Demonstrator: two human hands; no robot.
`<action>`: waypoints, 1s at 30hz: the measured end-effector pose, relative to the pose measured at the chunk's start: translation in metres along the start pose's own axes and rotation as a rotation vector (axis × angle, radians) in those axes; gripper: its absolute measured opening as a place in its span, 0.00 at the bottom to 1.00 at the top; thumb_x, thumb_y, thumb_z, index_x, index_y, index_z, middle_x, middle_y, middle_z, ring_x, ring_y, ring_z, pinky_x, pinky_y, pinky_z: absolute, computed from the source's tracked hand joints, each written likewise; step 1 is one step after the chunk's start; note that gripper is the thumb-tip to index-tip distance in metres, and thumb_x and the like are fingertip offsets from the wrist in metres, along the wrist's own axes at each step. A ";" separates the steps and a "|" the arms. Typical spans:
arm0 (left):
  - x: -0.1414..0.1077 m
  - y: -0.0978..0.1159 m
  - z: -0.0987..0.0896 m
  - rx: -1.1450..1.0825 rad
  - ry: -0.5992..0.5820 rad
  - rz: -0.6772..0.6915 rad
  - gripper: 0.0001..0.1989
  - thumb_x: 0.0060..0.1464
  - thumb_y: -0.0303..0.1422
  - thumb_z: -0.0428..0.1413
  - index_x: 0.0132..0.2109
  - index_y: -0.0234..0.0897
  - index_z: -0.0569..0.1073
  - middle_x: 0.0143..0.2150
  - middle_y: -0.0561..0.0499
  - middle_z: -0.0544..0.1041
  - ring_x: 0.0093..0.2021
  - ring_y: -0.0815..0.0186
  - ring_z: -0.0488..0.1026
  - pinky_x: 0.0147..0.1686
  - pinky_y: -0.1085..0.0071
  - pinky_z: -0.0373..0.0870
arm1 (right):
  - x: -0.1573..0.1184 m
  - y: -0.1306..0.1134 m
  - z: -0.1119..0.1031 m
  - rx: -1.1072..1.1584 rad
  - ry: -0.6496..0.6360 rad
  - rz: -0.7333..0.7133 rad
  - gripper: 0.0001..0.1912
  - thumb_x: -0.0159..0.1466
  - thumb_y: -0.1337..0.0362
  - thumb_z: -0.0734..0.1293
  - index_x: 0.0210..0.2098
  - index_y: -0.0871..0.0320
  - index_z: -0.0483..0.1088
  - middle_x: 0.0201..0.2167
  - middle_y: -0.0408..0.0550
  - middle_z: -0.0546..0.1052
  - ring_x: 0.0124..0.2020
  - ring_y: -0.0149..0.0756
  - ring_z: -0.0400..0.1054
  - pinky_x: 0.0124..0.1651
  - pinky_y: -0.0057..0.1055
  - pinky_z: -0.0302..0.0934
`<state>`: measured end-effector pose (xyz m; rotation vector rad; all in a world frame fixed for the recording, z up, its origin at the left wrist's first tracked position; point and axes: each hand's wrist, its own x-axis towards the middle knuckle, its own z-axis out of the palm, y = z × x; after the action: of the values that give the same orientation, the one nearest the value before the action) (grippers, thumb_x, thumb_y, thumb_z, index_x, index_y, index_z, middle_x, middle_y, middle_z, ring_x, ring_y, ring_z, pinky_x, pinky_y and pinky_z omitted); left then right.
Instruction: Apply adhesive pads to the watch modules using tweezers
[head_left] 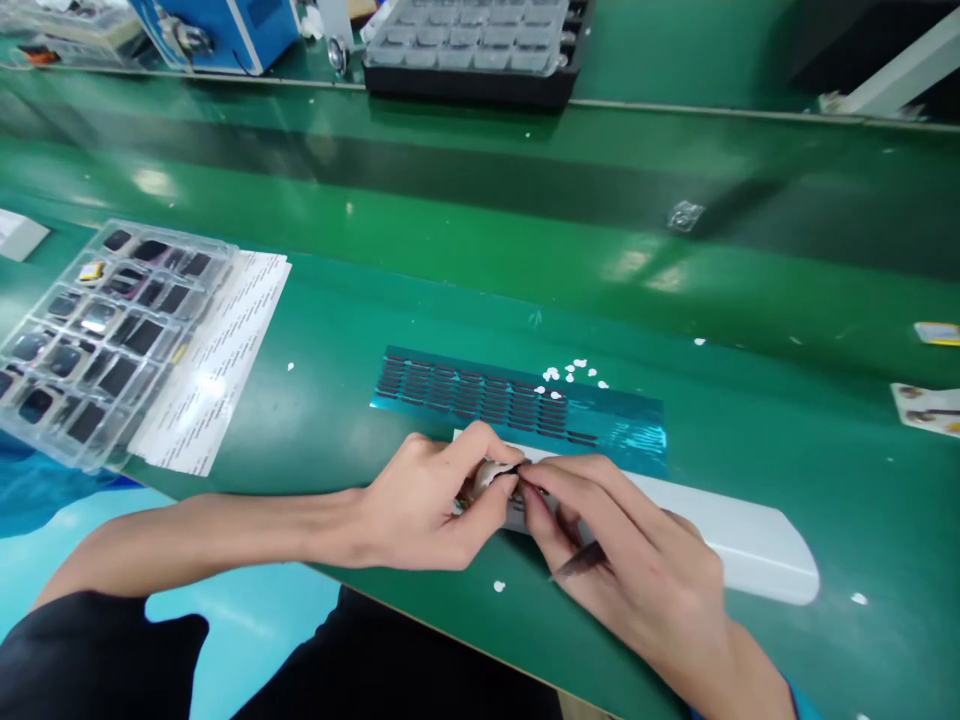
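My left hand (442, 500) pinches a small part (491, 472), pale and dark, between thumb and forefinger; fingers hide most of it. The fingertips of my right hand (622, 550) meet it from the right, closed on the same small part. A dark, thin tool (579, 561) lies across my right palm under the fingers. Both hands are over a long white block (742, 540) with a rounded right end. Just behind it lies a blue film sheet (630, 420) with rows of thin dark strips (469, 390). Small white tabs (570, 375) are scattered on and behind the film.
At the left, a clear compartment tray (112, 340) of dark-faced parts overlaps white printed sheets (217, 360). A raised shelf at the back holds a blue box (225, 35) and a black tray (469, 85) with clear inserts. A yellow-edged part (937, 333) lies far right.
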<state>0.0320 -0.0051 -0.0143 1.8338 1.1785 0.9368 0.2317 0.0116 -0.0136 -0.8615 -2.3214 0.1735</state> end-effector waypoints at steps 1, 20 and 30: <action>0.001 -0.001 0.000 -0.009 -0.018 -0.012 0.05 0.65 0.29 0.51 0.46 0.34 0.70 0.23 0.56 0.75 0.18 0.74 0.69 0.18 0.78 0.62 | -0.001 0.001 0.001 0.015 -0.028 0.008 0.08 0.71 0.75 0.65 0.46 0.58 0.71 0.36 0.44 0.80 0.28 0.25 0.74 0.24 0.23 0.65; 0.010 -0.003 -0.009 -0.325 -0.051 -0.171 0.07 0.67 0.34 0.52 0.46 0.35 0.69 0.23 0.52 0.78 0.20 0.67 0.79 0.18 0.79 0.68 | 0.002 0.008 -0.006 0.120 0.057 0.113 0.11 0.70 0.73 0.69 0.47 0.51 0.73 0.35 0.39 0.85 0.28 0.28 0.79 0.29 0.23 0.71; 0.014 0.003 -0.009 -0.512 -0.195 -0.290 0.14 0.63 0.32 0.54 0.49 0.28 0.79 0.23 0.50 0.77 0.22 0.66 0.81 0.18 0.81 0.64 | 0.006 0.011 -0.007 0.124 0.119 0.119 0.12 0.67 0.75 0.71 0.45 0.52 0.74 0.36 0.43 0.82 0.33 0.30 0.78 0.30 0.25 0.71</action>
<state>0.0300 0.0090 -0.0053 1.2743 0.9436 0.7827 0.2383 0.0237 -0.0088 -0.9222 -2.1275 0.3053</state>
